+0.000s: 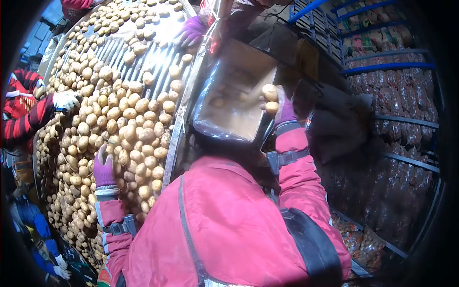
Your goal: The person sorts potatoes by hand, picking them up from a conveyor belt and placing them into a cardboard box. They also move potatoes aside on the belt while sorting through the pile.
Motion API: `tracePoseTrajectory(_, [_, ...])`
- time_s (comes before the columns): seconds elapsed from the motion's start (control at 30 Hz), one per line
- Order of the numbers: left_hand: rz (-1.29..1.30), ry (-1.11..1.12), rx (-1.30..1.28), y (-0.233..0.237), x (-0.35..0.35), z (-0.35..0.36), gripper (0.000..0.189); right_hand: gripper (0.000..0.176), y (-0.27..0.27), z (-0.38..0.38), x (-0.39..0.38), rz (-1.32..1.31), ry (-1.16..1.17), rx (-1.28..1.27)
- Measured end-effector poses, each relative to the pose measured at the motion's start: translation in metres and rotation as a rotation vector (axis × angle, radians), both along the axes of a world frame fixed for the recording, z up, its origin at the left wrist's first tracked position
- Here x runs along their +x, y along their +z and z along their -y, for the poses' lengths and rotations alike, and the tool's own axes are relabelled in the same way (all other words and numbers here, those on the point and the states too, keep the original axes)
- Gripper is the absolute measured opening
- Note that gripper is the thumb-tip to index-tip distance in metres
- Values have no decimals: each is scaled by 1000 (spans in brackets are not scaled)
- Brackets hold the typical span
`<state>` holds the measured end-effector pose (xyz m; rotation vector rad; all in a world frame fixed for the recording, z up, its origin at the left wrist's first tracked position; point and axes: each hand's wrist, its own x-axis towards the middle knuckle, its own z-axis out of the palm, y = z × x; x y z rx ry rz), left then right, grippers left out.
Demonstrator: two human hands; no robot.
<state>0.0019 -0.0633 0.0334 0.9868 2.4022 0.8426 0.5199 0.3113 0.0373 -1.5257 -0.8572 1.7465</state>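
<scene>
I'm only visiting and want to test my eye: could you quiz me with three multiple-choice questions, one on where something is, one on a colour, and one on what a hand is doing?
1. Where is the right hand?
A. At the edge of the plastic-lined box
B. Flat on the potato belt
C. On the blue shelves

2. What colour is the glove on the left hand?
A. White
B. Purple
C. Black

3. What is the right hand doing?
A. Hanging empty
B. Gripping a knife
C. Holding potatoes

Answers: 1 A, it is raised beside the box's rim. 2 B, the glove is plainly purple. 3 C, two potatoes sit in its fingers.
</scene>
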Motion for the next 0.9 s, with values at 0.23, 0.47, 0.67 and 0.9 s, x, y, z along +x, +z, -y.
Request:
tracePoseTrajectory(0.23, [-455,-208,-261,-30,11,5,65,53,-30,33,-34,-133,92,-132])
tracePoseTrajectory(0.47, [-56,-207,0,-37,35,-40,32,48,-65,41,-9,95,75,80])
tracePoseTrajectory(0.67, [156,33,125,-34,9,-41,20,53,-51,-2,95,203,-41,85])
tracePoseTrajectory(0.9, [309,40,123,-31,10,-40,18,50,-94,-91,269,871,-121,296])
